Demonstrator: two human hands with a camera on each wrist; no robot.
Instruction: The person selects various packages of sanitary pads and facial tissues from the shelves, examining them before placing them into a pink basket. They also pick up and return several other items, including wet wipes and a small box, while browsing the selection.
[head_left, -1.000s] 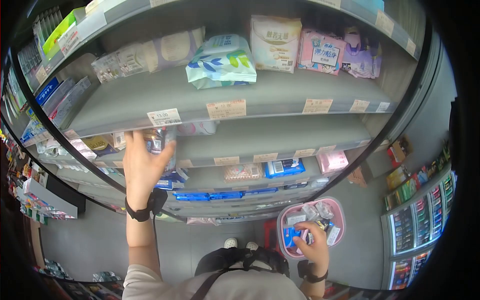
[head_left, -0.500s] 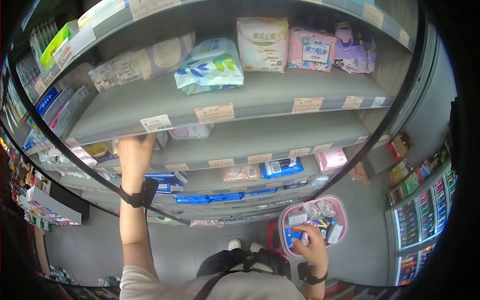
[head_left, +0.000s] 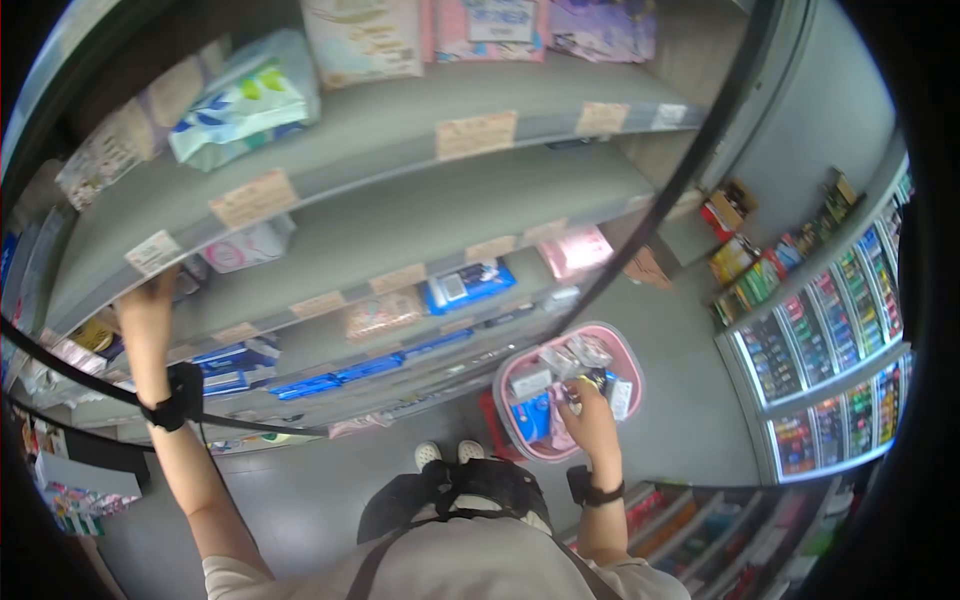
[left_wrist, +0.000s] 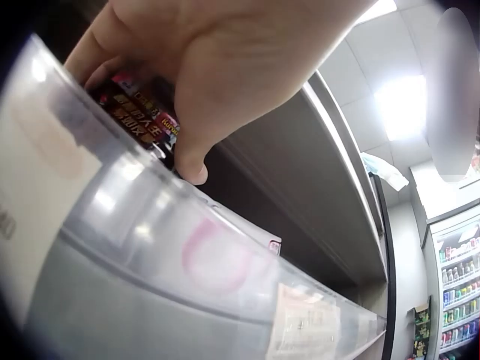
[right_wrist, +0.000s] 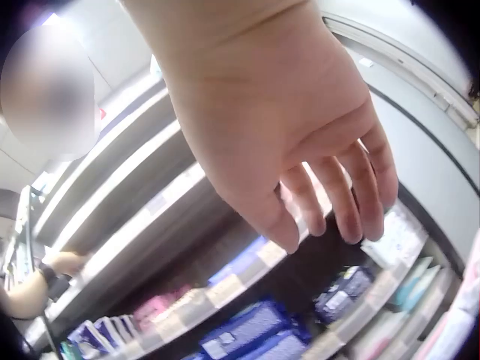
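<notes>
Reaching deeper than half a second earlier, a shopper's left hand (head_left: 150, 312) is now tucked behind the clear price rail (left_wrist: 150, 247). Its thumb and fingers are clamped on a dark packet (left_wrist: 139, 112) at the shelf's front edge. The right hand (head_left: 592, 408) hovers over the pink basket (head_left: 632, 360), fingers loosely curled round nothing. Drawn out low, the packet could snag the rail or nudge the white pack (head_left: 245, 248) nearby. Headroom under the upper shelf looks slim; the aisle behind lies open.
</notes>
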